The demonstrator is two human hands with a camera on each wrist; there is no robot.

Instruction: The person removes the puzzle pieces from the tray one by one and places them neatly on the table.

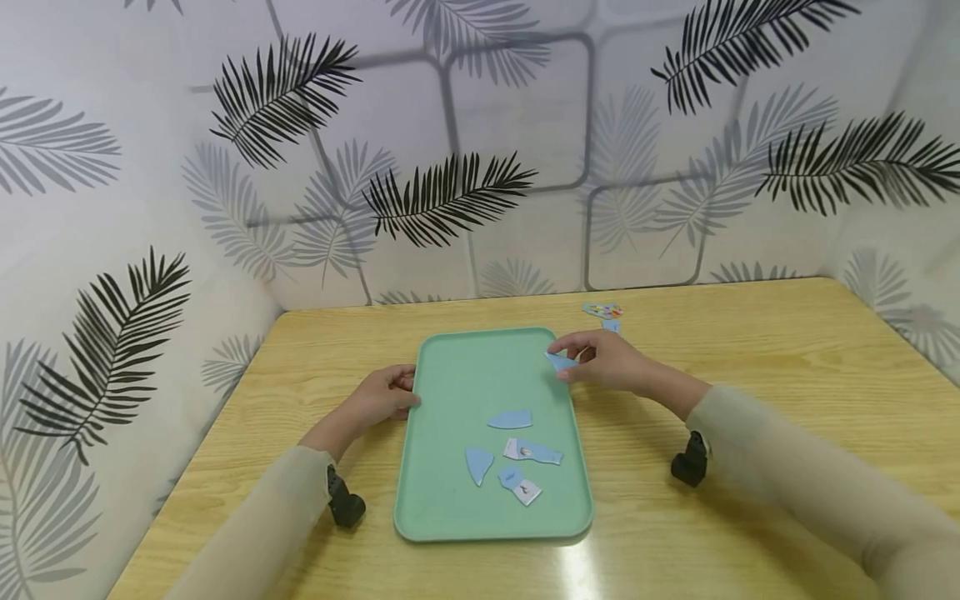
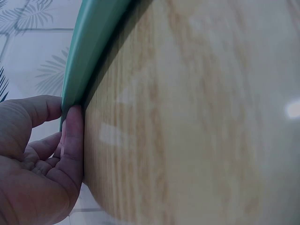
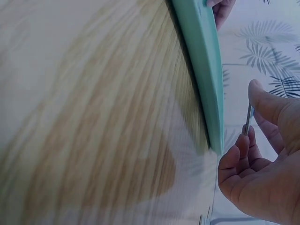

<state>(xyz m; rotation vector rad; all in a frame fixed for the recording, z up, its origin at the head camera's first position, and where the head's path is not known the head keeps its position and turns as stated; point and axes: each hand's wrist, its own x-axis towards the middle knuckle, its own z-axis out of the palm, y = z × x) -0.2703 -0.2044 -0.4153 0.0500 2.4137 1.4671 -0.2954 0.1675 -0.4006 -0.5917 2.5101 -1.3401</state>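
Pinching a blue bit point(image 1: 559, 362), the right hand point(image 1: 606, 360) is far-right of a pointed sideways piece point(image 1: 511, 419); left hand point(image 1: 378, 396) grips the tray point(image 1: 472, 367).

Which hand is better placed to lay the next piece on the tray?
Probably the right hand: it pinches a piece by the right edge of the tray, while the left hand holds the left edge.

Tray point(image 1: 480, 362) on the table point(image 1: 750, 350), 4 flat pieces point(image 1: 510, 419) mostly on its near half. Left hand point(image 1: 378, 396) at its left side, right hand point(image 1: 611, 362) by the far right corner holding another piece point(image 1: 560, 362). Some loose bits point(image 1: 602, 311) behind that hand, wall point(image 1: 525, 117) behind the table.
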